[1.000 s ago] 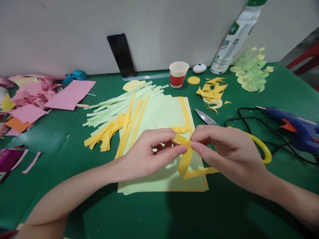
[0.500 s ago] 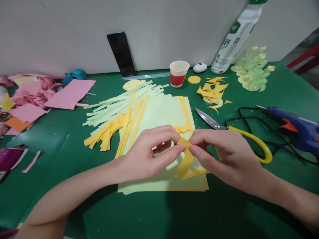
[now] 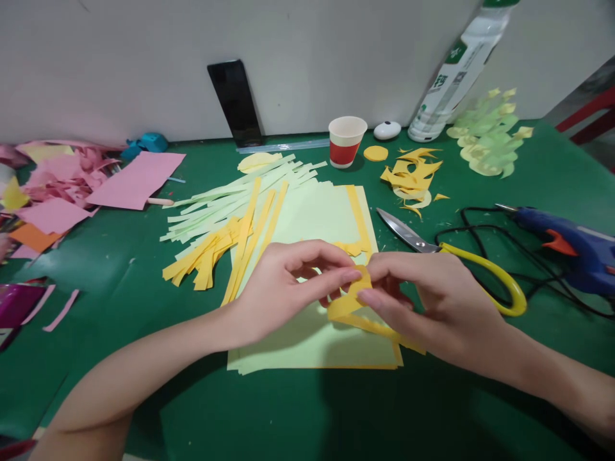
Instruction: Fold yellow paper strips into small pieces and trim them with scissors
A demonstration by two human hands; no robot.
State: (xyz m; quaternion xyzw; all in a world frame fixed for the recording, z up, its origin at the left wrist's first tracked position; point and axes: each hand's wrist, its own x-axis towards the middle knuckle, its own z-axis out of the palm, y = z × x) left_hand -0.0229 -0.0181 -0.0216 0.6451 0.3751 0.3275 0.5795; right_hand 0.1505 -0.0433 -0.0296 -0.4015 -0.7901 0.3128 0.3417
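Both hands pinch one folded yellow paper strip (image 3: 354,298) above a stack of pale green paper sheets (image 3: 273,352). My left hand (image 3: 288,291) grips the strip's upper end between thumb and fingertips. On the other side, my right hand (image 3: 427,301) is closed on the same strip, thumb in front. A length of the strip hangs down, bends and runs right beneath the right hand. Small yellow paper pieces (image 3: 353,248) lie on the sheets just behind the fingers. Long yellow strips (image 3: 264,230) rest on the stack's left side.
Scissors (image 3: 500,278) with yellow handles lie behind my right hand, near a blue glue gun (image 3: 571,246) and its black cord. A paper cup (image 3: 346,144), yellow scraps (image 3: 413,173) and a leaning bottle (image 3: 456,77) stand farther back. Pink paper (image 3: 139,179) lies left.
The strip has turned between my fingers. Its hanging fold has swung left and up, and its tail now reaches farther right. My left fingertips have shifted slightly right.
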